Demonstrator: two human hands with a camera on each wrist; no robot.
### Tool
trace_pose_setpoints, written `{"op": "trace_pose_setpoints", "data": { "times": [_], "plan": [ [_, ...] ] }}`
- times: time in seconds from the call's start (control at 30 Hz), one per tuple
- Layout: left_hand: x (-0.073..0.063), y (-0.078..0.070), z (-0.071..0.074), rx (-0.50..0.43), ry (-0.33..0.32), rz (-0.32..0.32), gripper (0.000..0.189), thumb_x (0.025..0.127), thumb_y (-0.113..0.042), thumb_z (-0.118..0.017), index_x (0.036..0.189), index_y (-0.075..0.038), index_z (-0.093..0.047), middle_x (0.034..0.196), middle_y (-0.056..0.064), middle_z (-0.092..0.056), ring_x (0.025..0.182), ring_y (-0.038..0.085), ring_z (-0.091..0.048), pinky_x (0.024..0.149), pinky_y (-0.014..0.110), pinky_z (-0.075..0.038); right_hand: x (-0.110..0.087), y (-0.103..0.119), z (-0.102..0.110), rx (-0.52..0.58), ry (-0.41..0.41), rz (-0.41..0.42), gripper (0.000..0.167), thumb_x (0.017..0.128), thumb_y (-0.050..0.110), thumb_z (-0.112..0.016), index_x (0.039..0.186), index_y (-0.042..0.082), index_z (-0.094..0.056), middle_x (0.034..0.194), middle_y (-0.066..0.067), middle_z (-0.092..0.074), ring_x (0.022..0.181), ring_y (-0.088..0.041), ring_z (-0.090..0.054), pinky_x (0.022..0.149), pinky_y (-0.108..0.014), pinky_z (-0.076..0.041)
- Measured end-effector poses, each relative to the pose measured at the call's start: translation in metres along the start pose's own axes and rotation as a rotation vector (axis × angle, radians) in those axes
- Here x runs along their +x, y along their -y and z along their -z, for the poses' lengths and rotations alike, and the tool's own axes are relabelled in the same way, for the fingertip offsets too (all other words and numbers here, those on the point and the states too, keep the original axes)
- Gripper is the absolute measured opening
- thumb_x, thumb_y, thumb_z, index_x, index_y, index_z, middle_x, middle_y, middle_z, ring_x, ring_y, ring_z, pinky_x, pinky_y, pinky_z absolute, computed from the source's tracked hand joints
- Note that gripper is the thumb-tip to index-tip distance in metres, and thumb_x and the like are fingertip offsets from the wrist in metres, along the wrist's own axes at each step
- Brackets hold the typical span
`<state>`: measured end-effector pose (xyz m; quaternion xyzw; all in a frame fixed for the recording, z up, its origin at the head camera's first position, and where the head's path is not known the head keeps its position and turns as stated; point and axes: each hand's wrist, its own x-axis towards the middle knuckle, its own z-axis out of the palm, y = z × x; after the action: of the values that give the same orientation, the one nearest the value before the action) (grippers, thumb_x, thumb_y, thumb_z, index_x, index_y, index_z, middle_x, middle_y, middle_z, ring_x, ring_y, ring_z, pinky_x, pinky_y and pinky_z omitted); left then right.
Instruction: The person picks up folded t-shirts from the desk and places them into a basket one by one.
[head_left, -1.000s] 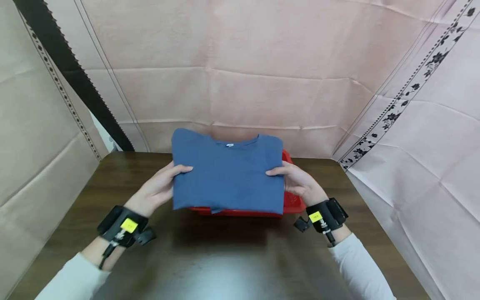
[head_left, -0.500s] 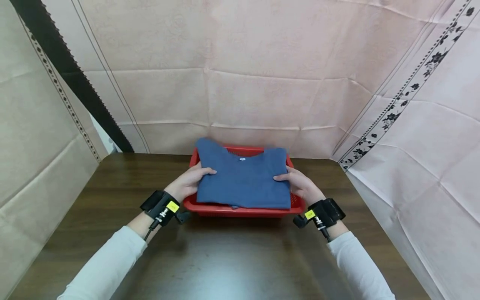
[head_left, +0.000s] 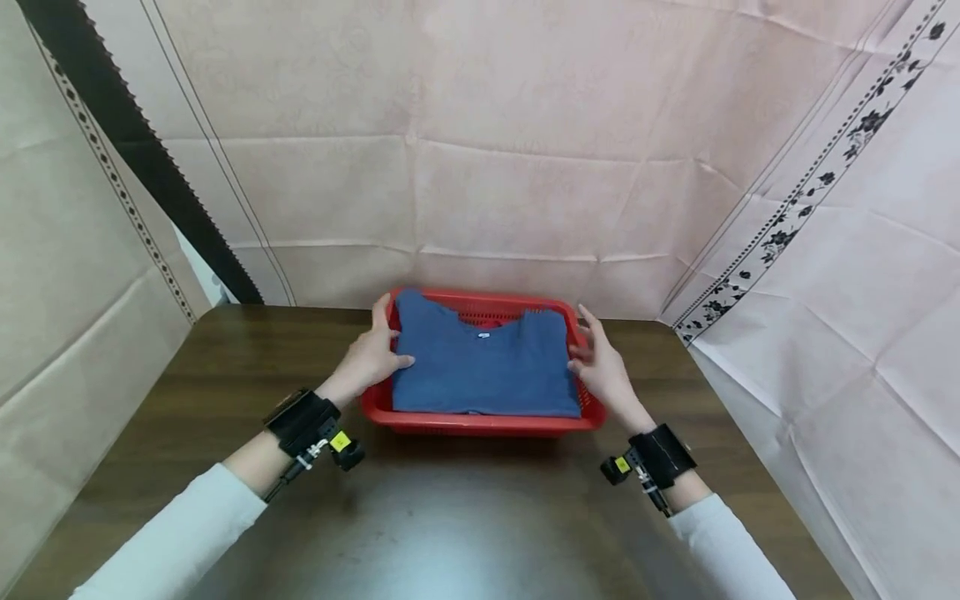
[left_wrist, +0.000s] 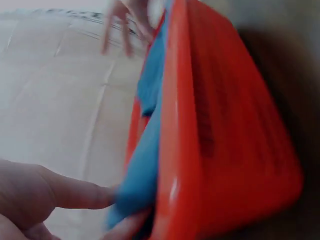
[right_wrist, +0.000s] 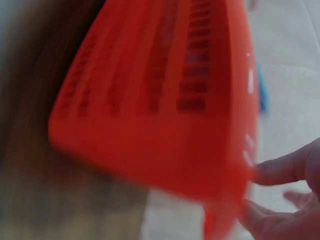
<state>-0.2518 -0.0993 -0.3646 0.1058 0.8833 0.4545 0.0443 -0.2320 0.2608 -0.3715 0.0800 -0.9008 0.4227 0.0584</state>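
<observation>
A folded blue T-shirt (head_left: 483,375) lies in a red plastic basket (head_left: 480,425), its neckline and small white label toward the far side. My left hand (head_left: 367,358) is at the basket's left side, fingers spread, with the thumb over the shirt's edge. In the left wrist view, that thumb touches the shirt (left_wrist: 142,170) beside the basket's rim (left_wrist: 175,120). Over at the right rim, my right hand (head_left: 603,367) has its fingers apart and holds nothing. The right wrist view shows its fingertips close to the red rim (right_wrist: 242,115).
The basket stands toward the back of a dark wooden table (head_left: 450,517). Behind it hangs a pale cloth wall (head_left: 525,200); another, with a black floral band (head_left: 795,217), slopes along the right. A black strip (head_left: 150,150) runs down the left.
Both hands have lowered the folded T-shirt into the basket, moving it slightly right. Their grip on its sides has loosened, and the fingers have spread at the basket's rim.
</observation>
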Motion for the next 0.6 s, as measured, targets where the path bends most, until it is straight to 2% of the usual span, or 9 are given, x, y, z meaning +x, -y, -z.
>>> {"op": "trace_pose_setpoints", "data": {
  "times": [0.07, 0.13, 0.17, 0.23, 0.3, 0.33, 0.4, 0.5, 0.6],
  "plan": [
    [-0.005, -0.004, 0.006, 0.171, -0.066, -0.12, 0.089, 0.091, -0.003, -0.073, 0.158, -0.003, -0.015, 0.139, 0.031, -0.052, 0.116, 0.041, -0.062, 0.094, 0.057, -0.053, -0.006, 0.002, 0.005, -0.15, -0.002, 0.152, 0.081, 0.088, -0.012, -0.07, 0.157, 0.011, -0.035, 0.152, -0.025, -0.044, 0.133, -0.043, -0.051, 0.104, -0.057, -0.046],
    [-0.005, -0.008, 0.008, 0.319, -0.052, -0.255, 0.076, 0.09, -0.008, -0.076, 0.153, 0.0, -0.033, 0.137, 0.028, -0.054, 0.116, 0.039, -0.062, 0.095, 0.056, -0.053, -0.008, 0.005, 0.007, -0.235, 0.085, 0.281, 0.076, 0.086, -0.003, -0.077, 0.153, 0.01, -0.042, 0.155, -0.022, -0.041, 0.141, -0.044, -0.041, 0.107, -0.061, -0.042],
    [-0.005, -0.01, 0.007, 0.381, -0.004, -0.317, 0.072, 0.09, -0.012, -0.077, 0.15, 0.0, -0.04, 0.14, 0.028, -0.053, 0.122, 0.04, -0.058, 0.1, 0.057, -0.05, -0.007, 0.005, 0.007, -0.256, 0.169, 0.326, 0.077, 0.087, 0.004, -0.079, 0.154, 0.012, -0.042, 0.158, -0.021, -0.037, 0.145, -0.044, -0.034, 0.108, -0.063, -0.039],
    [-0.001, -0.014, 0.002, 0.474, 0.156, -0.369, 0.07, 0.091, -0.025, -0.078, 0.149, -0.003, -0.046, 0.15, 0.026, -0.046, 0.137, 0.042, -0.045, 0.111, 0.06, -0.039, -0.006, 0.007, 0.003, -0.271, 0.367, 0.353, 0.08, 0.088, 0.017, -0.079, 0.157, 0.017, -0.038, 0.164, -0.02, -0.025, 0.151, -0.046, -0.019, 0.108, -0.065, -0.039],
    [0.002, -0.017, -0.006, 0.542, 0.352, -0.341, 0.076, 0.091, -0.035, -0.076, 0.153, -0.007, -0.043, 0.158, 0.026, -0.036, 0.146, 0.046, -0.031, 0.116, 0.062, -0.029, -0.004, 0.007, -0.004, -0.292, 0.537, 0.301, 0.083, 0.091, 0.025, -0.076, 0.16, 0.022, -0.031, 0.168, -0.02, -0.012, 0.153, -0.048, -0.007, 0.106, -0.062, -0.043],
    [0.002, -0.017, -0.011, 0.58, 0.435, -0.301, 0.079, 0.092, -0.039, -0.074, 0.156, -0.009, -0.039, 0.16, 0.027, -0.03, 0.148, 0.048, -0.026, 0.118, 0.063, -0.025, -0.004, 0.007, -0.008, -0.317, 0.599, 0.27, 0.083, 0.092, 0.028, -0.075, 0.161, 0.023, -0.029, 0.168, -0.021, -0.008, 0.152, -0.049, -0.005, 0.104, -0.06, -0.046],
    [0.001, -0.015, -0.02, 0.655, 0.545, -0.21, 0.083, 0.094, -0.044, -0.07, 0.16, -0.013, -0.031, 0.163, 0.028, -0.023, 0.149, 0.05, -0.02, 0.118, 0.063, -0.023, -0.004, 0.006, -0.015, -0.378, 0.684, 0.192, 0.083, 0.094, 0.03, -0.072, 0.162, 0.025, -0.025, 0.168, -0.021, -0.002, 0.153, -0.048, -0.003, 0.098, -0.051, -0.053],
    [-0.002, -0.011, -0.032, 0.73, 0.609, -0.137, 0.081, 0.097, -0.045, -0.065, 0.161, -0.015, -0.027, 0.163, 0.028, -0.022, 0.149, 0.05, -0.021, 0.118, 0.063, -0.024, -0.005, 0.003, -0.024, -0.474, 0.74, 0.111, 0.08, 0.096, 0.03, -0.069, 0.162, 0.028, -0.024, 0.169, -0.02, -0.001, 0.153, -0.046, -0.006, 0.085, -0.037, -0.058],
    [-0.007, -0.007, -0.038, 0.734, 0.624, -0.105, 0.078, 0.098, -0.042, -0.064, 0.162, -0.016, -0.026, 0.164, 0.027, -0.021, 0.15, 0.049, -0.02, 0.118, 0.064, -0.024, -0.008, 0.001, -0.03, -0.516, 0.768, 0.069, 0.079, 0.096, 0.027, -0.068, 0.162, 0.03, -0.024, 0.169, -0.019, 0.0, 0.153, -0.045, -0.009, 0.073, -0.028, -0.055]
  ]
}}
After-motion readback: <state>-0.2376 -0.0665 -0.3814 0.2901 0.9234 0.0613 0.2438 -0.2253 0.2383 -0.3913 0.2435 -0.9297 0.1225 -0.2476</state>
